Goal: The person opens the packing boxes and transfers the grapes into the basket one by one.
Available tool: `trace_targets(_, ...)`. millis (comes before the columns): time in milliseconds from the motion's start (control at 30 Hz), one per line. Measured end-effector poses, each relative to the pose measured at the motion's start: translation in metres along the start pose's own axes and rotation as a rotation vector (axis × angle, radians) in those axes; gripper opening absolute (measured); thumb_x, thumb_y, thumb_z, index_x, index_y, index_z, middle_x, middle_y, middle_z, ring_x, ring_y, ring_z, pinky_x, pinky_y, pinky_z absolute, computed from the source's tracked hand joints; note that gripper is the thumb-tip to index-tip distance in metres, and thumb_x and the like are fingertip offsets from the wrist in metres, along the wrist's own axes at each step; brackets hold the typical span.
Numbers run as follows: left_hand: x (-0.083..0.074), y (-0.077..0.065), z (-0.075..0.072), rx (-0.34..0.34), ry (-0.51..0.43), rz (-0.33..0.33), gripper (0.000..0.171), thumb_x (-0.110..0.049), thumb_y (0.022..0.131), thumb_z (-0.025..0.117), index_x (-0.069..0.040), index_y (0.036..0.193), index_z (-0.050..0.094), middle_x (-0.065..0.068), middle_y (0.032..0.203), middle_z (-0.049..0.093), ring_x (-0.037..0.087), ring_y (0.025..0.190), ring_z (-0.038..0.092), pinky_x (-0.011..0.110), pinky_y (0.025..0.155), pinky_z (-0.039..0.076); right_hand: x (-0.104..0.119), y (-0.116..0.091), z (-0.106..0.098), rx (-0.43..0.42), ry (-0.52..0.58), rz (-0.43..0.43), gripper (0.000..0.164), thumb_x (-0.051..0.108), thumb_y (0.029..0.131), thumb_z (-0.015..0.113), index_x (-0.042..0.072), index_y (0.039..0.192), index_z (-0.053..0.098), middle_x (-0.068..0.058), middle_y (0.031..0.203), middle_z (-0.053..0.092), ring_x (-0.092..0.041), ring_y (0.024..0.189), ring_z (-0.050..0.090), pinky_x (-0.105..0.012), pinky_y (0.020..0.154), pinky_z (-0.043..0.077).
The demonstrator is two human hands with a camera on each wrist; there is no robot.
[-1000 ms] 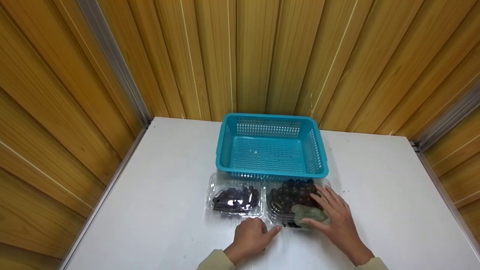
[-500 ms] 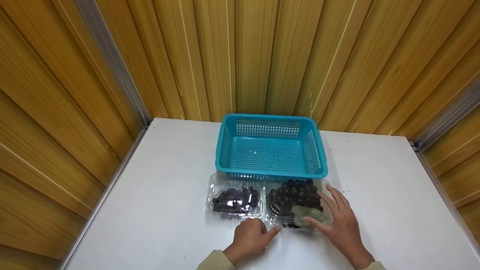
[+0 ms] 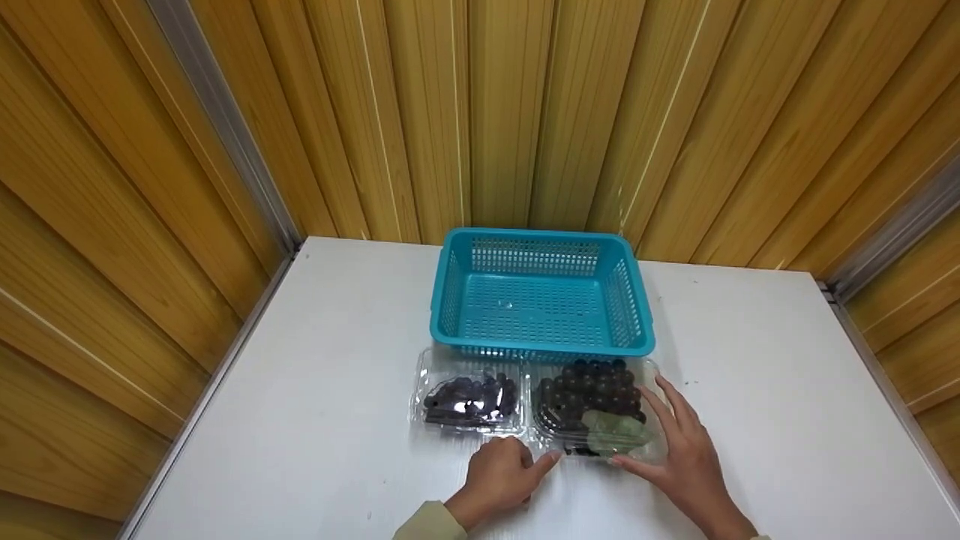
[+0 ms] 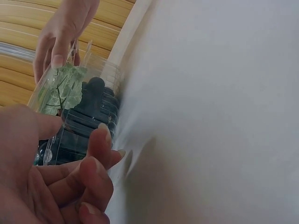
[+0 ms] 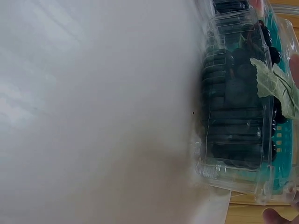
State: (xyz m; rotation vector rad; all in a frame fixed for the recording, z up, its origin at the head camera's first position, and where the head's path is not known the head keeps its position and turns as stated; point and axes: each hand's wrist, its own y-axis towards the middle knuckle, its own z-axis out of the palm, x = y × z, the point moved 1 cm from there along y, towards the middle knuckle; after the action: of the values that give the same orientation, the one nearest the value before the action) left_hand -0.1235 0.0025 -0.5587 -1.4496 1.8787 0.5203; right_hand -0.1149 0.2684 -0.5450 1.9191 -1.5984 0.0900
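A clear plastic box (image 3: 534, 444) of dark grapes (image 3: 592, 390) lies on the table, a green leaf (image 3: 616, 431) over its near right part. My right hand (image 3: 691, 457) spreads round the box's right corner, fingers along the right side and thumb at the front edge beside the leaf. In the left wrist view, its thumb tip meets the leaf's edge. My left hand (image 3: 501, 474) lies in front of the box, thumb pointing at the near left corner. The left wrist view shows its fingers (image 4: 96, 182) loosely bent with nothing between them.
A turquoise basket (image 3: 637, 349) with perforated sides stands just behind the box. To the left is a second clear plastic box (image 3: 424, 367) with dark grapes. Ribbed wood-look panels (image 3: 502, 112) surround the white table (image 3: 315, 375) at the back and sides.
My right hand has drawn back from over the grapes to the box's right side and front edge. The left hand has stayed put.
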Motion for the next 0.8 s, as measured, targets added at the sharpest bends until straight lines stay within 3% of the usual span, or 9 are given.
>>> trace_targets(167,0.002,0.000,0.000,0.006,-0.021,-0.006,0.064,-0.067,0.086,0.054,-0.018,0.045,0.058,-0.004,0.037,0.053,0.006,0.039,0.046,0.025,0.044,0.036,-0.002,-0.003,0.000,0.023,-0.029,0.034,0.109,0.056,0.054,0.088,0.014,0.145,0.043,-0.009,0.157,0.029,-0.038,0.135,0.037,-0.062,0.089,0.043)
trace_targets(433,0.007,0.003,0.002,0.093,-0.145,-0.041,0.062,-0.064,0.088,0.053,-0.014,0.054,0.066,-0.005,0.039,0.053,0.005,0.044,0.051,0.023,0.054,0.041,-0.006,-0.006,-0.001,0.067,0.023,0.121,0.105,0.053,0.060,0.086,0.011,0.145,0.040,-0.013,0.156,0.028,-0.042,0.136,0.037,-0.063,0.095,0.042)
trace_targets(633,0.012,0.005,0.005,0.166,-0.346,-0.096,0.057,-0.053,0.093,0.053,-0.008,0.063,0.069,0.006,0.043,0.057,0.007,0.030,0.039,0.025,0.038,0.034,-0.010,-0.007,-0.002,0.092,0.050,0.135,0.103,0.050,0.062,0.086,0.011,0.146,0.038,-0.013,0.156,0.026,-0.043,0.136,0.037,-0.060,0.095,0.044)
trace_targets(800,0.013,0.006,0.005,0.195,-0.476,-0.110,0.050,-0.041,0.097,0.053,-0.003,0.067,0.069,0.011,0.045,0.056,0.008,0.028,0.039,0.024,0.033,0.034,-0.011,-0.008,-0.005,0.085,0.035,0.136,0.101,0.041,0.063,0.088,0.013,0.146,0.039,-0.012,0.155,0.029,-0.041,0.135,0.040,-0.056,0.097,0.044)
